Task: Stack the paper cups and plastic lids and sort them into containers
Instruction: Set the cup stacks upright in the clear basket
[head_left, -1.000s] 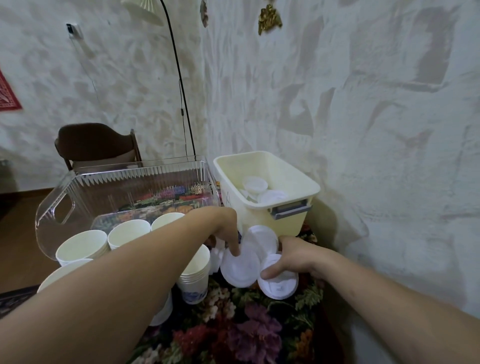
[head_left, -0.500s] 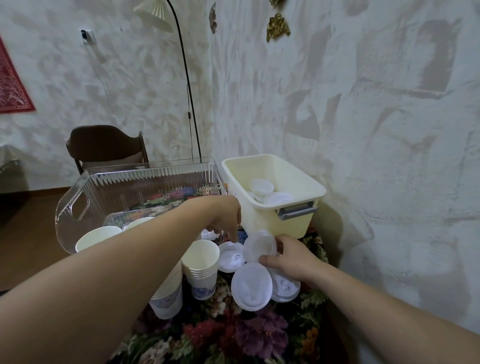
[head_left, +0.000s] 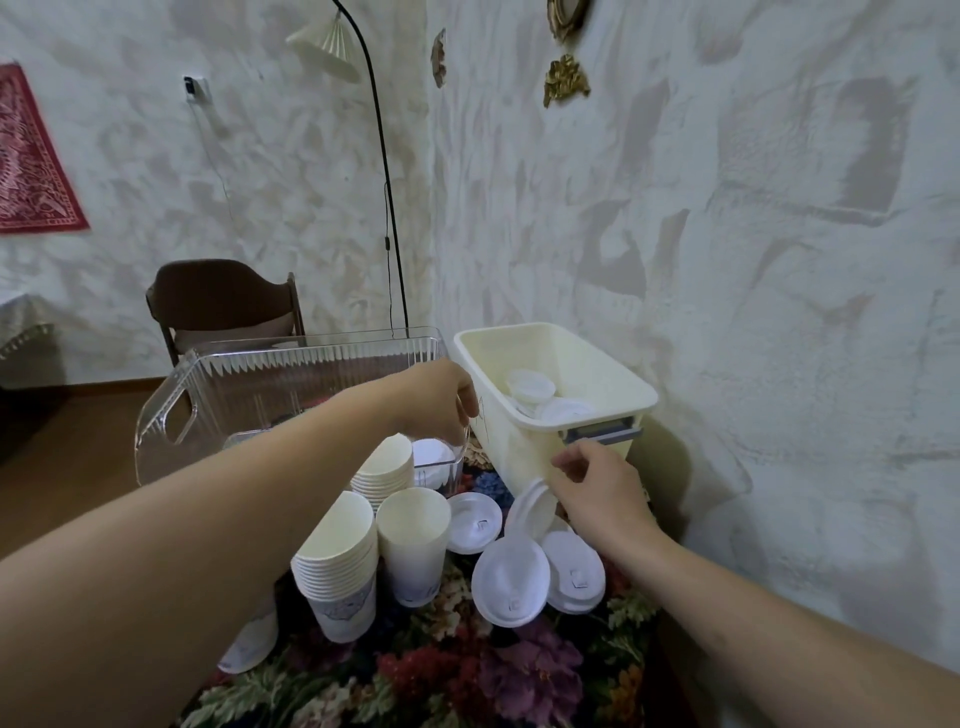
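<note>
Rough plastered walls meet in a corner behind a table (head_left: 415, 675) covered with a dark floral cloth. A clear ribbed container (head_left: 249, 395) stands at the back left with a cream plastic bin (head_left: 524, 452) beside it on the right; a few white lids (head_left: 550, 402) lie inside the bin. In front of the containers stand stacks of paper cups (head_left: 340, 561), with a single cup (head_left: 415, 545) just beside them. More plastic lids (head_left: 511, 582) lie loose and overlapping on the cloth to the right of the cups. The left hand (head_left: 441, 400) reaches over the cups to the near corner of the clear container, its fingers curled down; whether they pinch anything I cannot tell. The right hand (head_left: 597, 488) is just in front of the cream bin, fingers pinching the edge of one tilted lid (head_left: 530, 512). A dark chair (head_left: 218, 306) and a floor lamp (head_left: 332, 47) stand behind.
</note>
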